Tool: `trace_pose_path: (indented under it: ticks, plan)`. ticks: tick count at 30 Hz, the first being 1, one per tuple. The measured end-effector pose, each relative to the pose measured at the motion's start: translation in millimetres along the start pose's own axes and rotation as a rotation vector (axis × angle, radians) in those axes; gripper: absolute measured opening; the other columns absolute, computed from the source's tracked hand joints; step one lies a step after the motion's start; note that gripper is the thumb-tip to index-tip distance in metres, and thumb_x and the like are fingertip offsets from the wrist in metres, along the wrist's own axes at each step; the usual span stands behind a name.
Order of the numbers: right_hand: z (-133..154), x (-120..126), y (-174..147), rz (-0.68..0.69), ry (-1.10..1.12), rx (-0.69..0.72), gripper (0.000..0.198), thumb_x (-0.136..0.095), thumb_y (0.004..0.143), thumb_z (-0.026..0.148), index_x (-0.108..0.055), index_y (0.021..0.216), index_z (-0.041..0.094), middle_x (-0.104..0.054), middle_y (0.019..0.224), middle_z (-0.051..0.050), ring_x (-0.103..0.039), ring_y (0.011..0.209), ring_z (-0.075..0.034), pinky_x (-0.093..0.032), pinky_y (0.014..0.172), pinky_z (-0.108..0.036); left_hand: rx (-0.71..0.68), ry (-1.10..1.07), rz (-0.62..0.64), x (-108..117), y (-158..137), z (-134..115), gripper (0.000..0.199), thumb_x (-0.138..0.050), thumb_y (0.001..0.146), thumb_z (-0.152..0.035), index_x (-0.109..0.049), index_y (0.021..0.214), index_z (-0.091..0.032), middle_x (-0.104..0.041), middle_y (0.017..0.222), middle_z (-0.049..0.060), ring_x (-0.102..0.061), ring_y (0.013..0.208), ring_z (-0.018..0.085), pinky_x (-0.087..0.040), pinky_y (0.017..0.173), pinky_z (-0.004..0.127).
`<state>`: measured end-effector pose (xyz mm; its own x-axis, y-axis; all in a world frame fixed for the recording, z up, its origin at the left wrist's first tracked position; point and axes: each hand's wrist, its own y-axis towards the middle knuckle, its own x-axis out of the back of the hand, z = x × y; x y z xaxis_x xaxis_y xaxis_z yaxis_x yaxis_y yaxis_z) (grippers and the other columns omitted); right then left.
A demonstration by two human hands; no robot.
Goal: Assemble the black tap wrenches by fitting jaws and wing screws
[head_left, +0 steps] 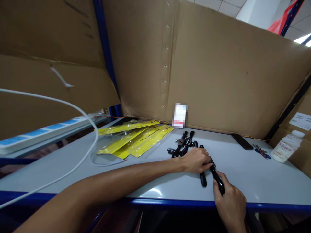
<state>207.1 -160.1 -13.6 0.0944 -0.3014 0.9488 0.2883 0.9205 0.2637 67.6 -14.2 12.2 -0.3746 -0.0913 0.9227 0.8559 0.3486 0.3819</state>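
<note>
Several black two-handled spokeshaves lie close together on the white table. My right hand (pixel 230 197) is wrapped around the near handle of one spokeshave (pixel 215 174) close to the front edge. My left hand (pixel 197 160) reaches across from the left, its fingers closed at the middle of that same tool and partly hiding it. Under the left hand lies another spokeshave (pixel 203 179), its near handle sticking out. Just beyond the left wrist, a pair of spokeshaves (pixel 180 142) with metal parts at their middles rests side by side.
Yellow cards in clear plastic packs (pixel 136 139) are heaped on the left. A white cable (pixel 93 123) loops by a power strip (pixel 43 131). A lit phone (pixel 179 115) leans on the cardboard wall (pixel 218 81). At right are a dark phone (pixel 242 141), keys (pixel 262 152) and a bottle (pixel 286 147).
</note>
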Motion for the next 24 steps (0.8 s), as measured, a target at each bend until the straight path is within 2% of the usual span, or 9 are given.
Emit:
trace_pose_path:
  ticks: [4,7,10,13,15,18,21,24]
  plan:
    - [0.2,-0.1,0.5,0.013,-0.008,-0.007,0.036,-0.046,0.099,0.030,-0.065,0.129,0.029,-0.078,0.085,-0.005,-0.074,0.079,-0.025,-0.046,0.068,-0.029,-0.071,-0.049,-0.017,-2.2,-2.0,1.8,0.018,-0.057,0.095,-0.028,-0.070,0.087,-0.019,-0.069,0.083,0.004,-0.065,0.081,0.018,-0.042,0.062,0.028]
    - [1.1,1.1,0.5,0.012,-0.011,-0.014,0.035,-0.047,0.099,0.030,-0.066,0.128,0.029,-0.078,0.086,-0.005,-0.074,0.080,-0.025,-0.046,0.068,-0.029,-0.030,-0.037,-0.018,-2.2,-1.9,1.1,0.014,-0.056,0.095,-0.023,-0.069,0.098,-0.020,-0.070,0.089,0.004,-0.065,0.080,0.017,-0.042,0.062,0.027]
    - [2.1,2.9,0.2,0.031,0.001,-0.021,0.035,-0.047,0.099,0.030,-0.065,0.129,0.030,-0.079,0.088,-0.005,-0.074,0.081,-0.026,-0.047,0.069,-0.030,0.062,0.020,-0.004,-0.7,-0.3,-1.6,0.015,-0.055,0.096,-0.027,-0.067,0.094,-0.019,-0.069,0.085,0.005,-0.064,0.075,0.018,-0.039,0.059,0.027]
    - [2.4,4.0,0.0,0.038,0.009,-0.023,0.036,-0.046,0.099,0.030,-0.065,0.130,0.031,-0.079,0.088,-0.004,-0.074,0.081,-0.026,-0.046,0.069,-0.031,0.106,0.059,0.002,1.2,1.1,-3.9,0.026,-0.053,0.098,-0.036,-0.067,0.087,-0.018,-0.068,0.080,0.006,-0.063,0.072,0.020,-0.037,0.057,0.028]
    - [2.1,3.8,0.1,0.036,0.013,-0.021,0.035,-0.047,0.099,0.030,-0.065,0.129,0.031,-0.079,0.087,-0.004,-0.074,0.080,-0.026,-0.046,0.068,-0.031,0.096,0.055,0.002,1.9,1.2,-4.1,0.032,-0.052,0.099,-0.038,-0.067,0.079,-0.017,-0.067,0.076,0.007,-0.063,0.073,0.020,-0.038,0.058,0.028]
    - [1.1,2.7,0.2,0.026,0.011,-0.018,0.035,-0.047,0.099,0.029,-0.065,0.129,0.031,-0.078,0.086,-0.004,-0.074,0.079,-0.025,-0.045,0.067,-0.030,0.000,0.016,-0.012,1.3,-0.1,-2.4,0.032,-0.055,0.098,-0.034,-0.067,0.073,-0.017,-0.065,0.071,0.007,-0.063,0.075,0.019,-0.040,0.060,0.028]
    - [0.4,1.5,-0.1,0.017,0.002,-0.019,0.035,-0.048,0.098,0.030,-0.065,0.129,0.030,-0.078,0.085,-0.004,-0.074,0.079,-0.025,-0.045,0.067,-0.030,-0.079,-0.022,-0.040,-0.6,-1.7,-0.3,0.021,-0.056,0.096,-0.030,-0.070,0.084,-0.019,-0.067,0.075,0.005,-0.063,0.075,0.018,-0.040,0.060,0.026]
    - [0.2,0.6,-0.4,0.016,0.002,-0.022,0.035,-0.048,0.099,0.030,-0.065,0.129,0.031,-0.078,0.085,-0.003,-0.074,0.078,-0.025,-0.044,0.066,-0.030,-0.010,0.004,-0.042,-2.8,-1.5,0.5,0.015,-0.057,0.095,-0.028,-0.070,0.096,-0.020,-0.068,0.080,0.004,-0.064,0.073,0.017,-0.038,0.058,0.026]
